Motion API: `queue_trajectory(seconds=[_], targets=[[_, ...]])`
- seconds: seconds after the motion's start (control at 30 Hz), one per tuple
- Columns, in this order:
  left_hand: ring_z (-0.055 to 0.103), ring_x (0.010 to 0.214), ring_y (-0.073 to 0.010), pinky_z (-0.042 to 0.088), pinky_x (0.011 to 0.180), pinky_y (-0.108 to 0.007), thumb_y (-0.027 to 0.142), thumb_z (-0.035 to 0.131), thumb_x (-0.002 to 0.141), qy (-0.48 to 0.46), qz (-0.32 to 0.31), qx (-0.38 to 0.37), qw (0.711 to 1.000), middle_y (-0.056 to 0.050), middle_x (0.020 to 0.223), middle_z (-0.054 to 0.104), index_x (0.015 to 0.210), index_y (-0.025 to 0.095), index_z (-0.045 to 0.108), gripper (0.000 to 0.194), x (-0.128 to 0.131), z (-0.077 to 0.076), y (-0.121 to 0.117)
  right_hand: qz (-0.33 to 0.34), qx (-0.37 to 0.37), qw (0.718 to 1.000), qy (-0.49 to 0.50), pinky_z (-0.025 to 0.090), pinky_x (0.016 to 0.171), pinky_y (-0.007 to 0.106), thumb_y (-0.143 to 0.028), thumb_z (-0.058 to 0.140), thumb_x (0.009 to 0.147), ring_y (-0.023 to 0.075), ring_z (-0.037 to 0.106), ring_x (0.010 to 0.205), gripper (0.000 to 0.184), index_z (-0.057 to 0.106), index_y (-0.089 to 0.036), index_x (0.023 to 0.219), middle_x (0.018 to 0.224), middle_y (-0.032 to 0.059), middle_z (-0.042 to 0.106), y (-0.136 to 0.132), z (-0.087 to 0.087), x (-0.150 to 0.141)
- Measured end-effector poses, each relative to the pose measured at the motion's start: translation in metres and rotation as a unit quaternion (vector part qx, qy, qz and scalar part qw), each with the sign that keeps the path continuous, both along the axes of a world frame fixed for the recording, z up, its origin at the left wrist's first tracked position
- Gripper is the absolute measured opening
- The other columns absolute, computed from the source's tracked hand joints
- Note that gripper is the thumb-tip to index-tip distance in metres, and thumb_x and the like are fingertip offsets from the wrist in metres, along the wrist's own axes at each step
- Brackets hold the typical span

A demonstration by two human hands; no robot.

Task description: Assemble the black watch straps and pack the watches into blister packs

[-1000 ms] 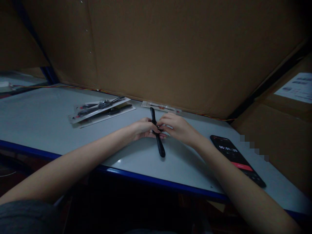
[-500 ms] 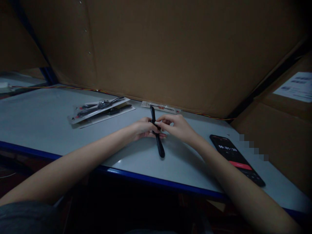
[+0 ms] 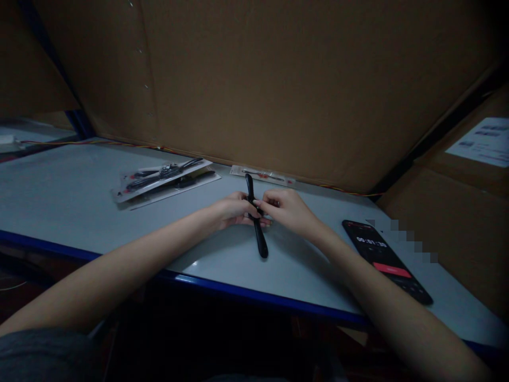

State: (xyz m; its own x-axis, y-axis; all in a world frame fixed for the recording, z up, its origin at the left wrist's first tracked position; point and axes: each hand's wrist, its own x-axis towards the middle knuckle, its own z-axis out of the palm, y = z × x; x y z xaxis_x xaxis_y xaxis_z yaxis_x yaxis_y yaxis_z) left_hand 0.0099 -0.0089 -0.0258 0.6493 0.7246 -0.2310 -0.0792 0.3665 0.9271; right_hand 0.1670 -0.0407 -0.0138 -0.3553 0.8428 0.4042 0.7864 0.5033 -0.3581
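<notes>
A black two-handled tool, by its shape a spokeshave (image 3: pixel 260 240), stands out between my hands above the table, one handle pointing away and the other toward me. My left hand (image 3: pixel 235 209) is closed round its middle, thumb on top and fingers underneath. From the right, my right hand (image 3: pixel 285 206) has its thumb and curled fingers pinched at the same middle part. Whatever small part sits between those right fingertips is hidden.
Several packs of black-handled tools (image 3: pixel 165 180) lie stacked at the back left. Another flat pack (image 3: pixel 262 175) lies against the cardboard wall (image 3: pixel 254 85). A phone (image 3: pixel 382 260) showing a timer rests at the right. A blue edge (image 3: pixel 238 293) runs along the table's front.
My right hand has turned slightly, its fingers curling in more at the tool's middle. The left hand and the spokeshave have hardly moved.
</notes>
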Motion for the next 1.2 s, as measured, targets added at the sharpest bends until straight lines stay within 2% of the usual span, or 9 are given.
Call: queue_trajectory(seconds=[0.13,0.23,0.3,0.4,0.57,0.77,0.87,1.03,1.2], targets=[[0.070,0.067,-0.0197,0.057,0.074,-0.035,-0.013,0.049,0.066,-0.016,-0.003,0.002,1.000,-0.008,0.068,0.066,0.084,0.006,0.054,0.027,-0.001,-0.001,0.001,0.014,-0.053,0.997,0.054,0.027,0.052,0.025,-0.031,0.047,0.086,0.0104,0.042,0.052,0.032,0.056,-0.017,0.059,0.054,-0.0021,0.049,-0.001,0.004,0.001],[0.071,0.067,-0.0202,0.057,0.075,-0.035,-0.013,0.050,0.067,-0.020,-0.003,-0.001,1.000,-0.011,0.072,0.067,0.086,0.004,0.053,0.025,-0.002,0.001,0.000,0.055,-0.027,0.996,0.070,0.033,0.057,0.024,-0.025,0.056,0.081,0.0118,0.047,0.060,0.013,0.063,-0.016,0.087,0.067,-0.0012,0.055,-0.001,0.011,0.007],[0.071,0.068,-0.0205,0.057,0.075,-0.035,-0.014,0.050,0.068,-0.014,-0.001,-0.001,1.000,-0.012,0.072,0.067,0.088,0.004,0.052,0.026,-0.002,0.002,-0.001,0.095,0.012,0.995,0.029,0.036,0.064,0.026,-0.022,0.060,0.079,0.0138,0.051,0.069,0.022,0.062,-0.018,0.101,0.076,0.0006,0.057,-0.001,0.014,0.012],[0.071,0.068,-0.0197,0.057,0.075,-0.035,-0.015,0.049,0.067,-0.012,-0.002,0.002,1.000,-0.011,0.071,0.067,0.089,0.005,0.052,0.030,-0.002,0.003,-0.002,0.119,0.062,0.989,-0.056,0.036,0.072,0.029,-0.024,0.059,0.081,0.0173,0.052,0.080,0.012,0.064,-0.020,0.092,0.081,0.0033,0.058,0.000,0.014,0.015],[0.071,0.068,-0.0204,0.057,0.077,-0.036,-0.015,0.049,0.067,-0.007,-0.002,0.007,1.000,-0.013,0.071,0.067,0.085,0.005,0.053,0.027,-0.002,0.001,-0.002,0.077,0.107,0.982,-0.133,0.035,0.076,0.033,-0.026,0.058,0.082,0.0214,0.052,0.086,0.008,0.061,-0.019,0.083,0.080,0.0052,0.059,0.000,0.011,0.012],[0.069,0.063,-0.0172,0.057,0.075,-0.035,-0.015,0.050,0.066,-0.014,0.019,0.016,1.000,-0.008,0.069,0.065,0.086,0.006,0.053,0.029,-0.002,0.000,0.001,0.036,0.070,0.995,-0.062,0.039,0.073,0.032,-0.018,0.059,0.077,0.0202,0.057,0.080,0.017,0.061,-0.015,0.094,0.085,0.0072,0.064,-0.008,0.008,-0.001],[0.068,0.062,-0.0164,0.057,0.073,-0.034,-0.014,0.050,0.065,-0.008,0.035,0.023,0.999,-0.006,0.070,0.065,0.089,0.006,0.051,0.032,-0.002,-0.001,0.001,0.011,0.077,0.995,-0.055,0.041,0.073,0.032,-0.012,0.057,0.073,0.0211,0.057,0.081,0.017,0.062,-0.013,0.089,0.086,0.0094,0.065,-0.011,0.007,-0.007],[0.069,0.062,-0.0187,0.057,0.072,-0.035,-0.013,0.050,0.065,0.008,0.029,0.022,0.999,-0.011,0.070,0.067,0.086,0.007,0.049,0.029,-0.001,-0.001,0.000,0.090,0.083,0.988,-0.094,0.039,0.077,0.032,-0.003,0.050,0.075,0.0202,0.056,0.086,0.021,0.063,-0.015,0.086,0.086,0.0078,0.065,-0.009,0.011,-0.004],[0.069,0.061,-0.0180,0.058,0.068,-0.031,-0.014,0.053,0.064,0.001,0.032,0.031,0.999,-0.008,0.067,0.066,0.081,0.008,0.052,0.028,-0.001,0.001,-0.001,0.112,0.080,0.985,-0.099,0.039,0.074,0.031,-0.014,0.053,0.081,0.0193,0.056,0.084,0.015,0.065,-0.017,0.088,0.087,0.0069,0.064,-0.009,0.014,0.004]])
